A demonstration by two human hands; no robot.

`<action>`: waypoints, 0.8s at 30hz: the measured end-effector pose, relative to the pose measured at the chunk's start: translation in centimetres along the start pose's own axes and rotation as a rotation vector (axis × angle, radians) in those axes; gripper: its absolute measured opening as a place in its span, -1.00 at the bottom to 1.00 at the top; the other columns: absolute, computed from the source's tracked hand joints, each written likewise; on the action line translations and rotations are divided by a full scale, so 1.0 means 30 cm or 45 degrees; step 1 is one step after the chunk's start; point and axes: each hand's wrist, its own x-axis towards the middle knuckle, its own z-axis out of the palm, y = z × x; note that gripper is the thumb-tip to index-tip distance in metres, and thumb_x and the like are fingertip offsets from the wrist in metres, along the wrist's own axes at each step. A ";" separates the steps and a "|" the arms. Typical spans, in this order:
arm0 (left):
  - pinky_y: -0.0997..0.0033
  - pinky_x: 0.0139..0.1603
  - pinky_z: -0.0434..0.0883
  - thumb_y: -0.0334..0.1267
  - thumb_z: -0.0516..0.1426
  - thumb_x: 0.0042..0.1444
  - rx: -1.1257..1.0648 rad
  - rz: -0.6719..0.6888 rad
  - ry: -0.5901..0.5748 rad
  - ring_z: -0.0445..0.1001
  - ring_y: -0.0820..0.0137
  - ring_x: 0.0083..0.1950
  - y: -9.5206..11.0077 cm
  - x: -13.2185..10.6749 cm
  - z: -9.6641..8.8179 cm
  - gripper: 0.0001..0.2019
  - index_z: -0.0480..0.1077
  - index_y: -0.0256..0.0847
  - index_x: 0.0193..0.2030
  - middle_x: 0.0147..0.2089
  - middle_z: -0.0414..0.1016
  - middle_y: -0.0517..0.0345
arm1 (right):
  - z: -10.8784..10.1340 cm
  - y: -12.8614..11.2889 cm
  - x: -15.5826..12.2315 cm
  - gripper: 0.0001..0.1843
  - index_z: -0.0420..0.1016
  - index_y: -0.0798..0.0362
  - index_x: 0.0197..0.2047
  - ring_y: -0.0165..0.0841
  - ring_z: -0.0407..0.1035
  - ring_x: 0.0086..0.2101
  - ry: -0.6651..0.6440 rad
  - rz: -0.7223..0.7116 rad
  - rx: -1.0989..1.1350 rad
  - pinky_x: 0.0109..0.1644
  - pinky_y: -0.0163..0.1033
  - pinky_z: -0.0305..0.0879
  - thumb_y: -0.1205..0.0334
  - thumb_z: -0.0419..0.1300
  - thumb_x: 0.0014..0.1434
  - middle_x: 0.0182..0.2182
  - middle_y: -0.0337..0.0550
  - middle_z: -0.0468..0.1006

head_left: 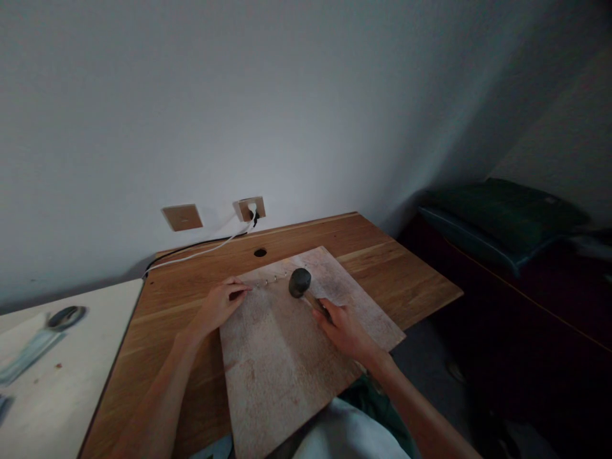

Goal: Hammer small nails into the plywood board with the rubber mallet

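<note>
I watched the right fingers [333, 307] grip the mallet [301, 284] over the board [287, 357]; whether the left fingers [233, 286], at its edge, pinched anything, I couldn't tell. The wooden tabletop [396, 268] stood against a pale wall [306, 115].

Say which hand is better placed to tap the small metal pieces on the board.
Right, I judge: the right hand holds the mallet, its head close to the row of small metal pieces. The left hand, near the far left corner of the board, has no mallet.

The mallet head [299, 282] looks matt (rubbery), the board [272, 376] rough.
</note>
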 end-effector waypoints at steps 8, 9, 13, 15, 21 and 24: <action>0.29 -0.01 0.49 -0.36 0.08 0.23 0.096 0.019 0.012 0.59 0.26 -0.11 0.024 -0.001 -0.003 -0.74 0.63 -0.14 -0.15 -0.12 0.59 0.05 | -0.003 -0.011 -0.005 -0.68 0.51 0.03 0.07 -0.16 0.59 -0.21 -0.019 0.032 0.005 -0.20 -0.21 0.28 0.08 0.02 0.48 -0.28 -0.05 0.67; 0.29 0.00 0.49 -0.37 0.08 0.22 0.105 0.013 0.013 0.59 0.26 -0.10 0.027 -0.001 -0.002 -0.74 0.62 -0.14 -0.16 -0.12 0.59 0.05 | -0.004 -0.014 -0.005 -0.67 0.51 0.04 0.07 -0.15 0.59 -0.22 -0.020 0.034 0.001 -0.20 -0.21 0.28 0.08 0.02 0.48 -0.28 -0.04 0.67; 0.29 0.00 0.50 -0.39 0.10 0.20 0.108 -0.057 0.053 0.60 0.27 -0.14 0.030 -0.001 0.011 -0.77 0.57 -0.14 -0.13 -0.13 0.62 0.08 | -0.008 -0.021 -0.005 -0.66 0.51 0.07 0.06 -0.16 0.58 -0.26 -0.019 0.032 0.002 -0.25 -0.22 0.26 0.09 0.00 0.48 -0.31 -0.04 0.66; 0.27 0.01 0.51 -0.38 0.12 0.19 0.092 -0.090 0.091 0.60 0.27 -0.16 0.029 -0.002 0.019 -0.80 0.55 -0.14 -0.12 -0.15 0.63 0.10 | -0.011 -0.025 -0.005 -0.67 0.51 0.06 0.05 -0.18 0.57 -0.28 -0.023 0.031 0.012 -0.26 -0.23 0.26 0.10 0.01 0.48 -0.33 -0.06 0.66; 0.21 0.03 0.53 -0.29 0.15 0.22 0.014 -0.069 0.147 0.62 0.21 -0.11 0.025 -0.001 0.030 -0.84 0.57 -0.13 -0.14 -0.10 0.65 0.05 | -0.009 -0.064 0.001 -0.75 0.52 0.01 -0.11 -0.21 0.56 -0.34 -0.009 0.041 0.062 -0.34 -0.25 0.26 0.15 0.04 0.45 -0.40 -0.12 0.62; 0.21 -0.01 0.54 -0.26 0.17 0.22 0.006 -0.106 0.174 0.63 0.19 -0.14 0.020 -0.003 0.032 -0.86 0.58 -0.14 -0.17 -0.12 0.66 0.03 | 0.004 -0.122 0.026 -0.77 0.50 -0.02 -0.18 -0.28 0.51 -0.44 -0.044 -0.014 0.126 -0.43 -0.29 0.24 0.16 0.05 0.44 -0.48 -0.23 0.57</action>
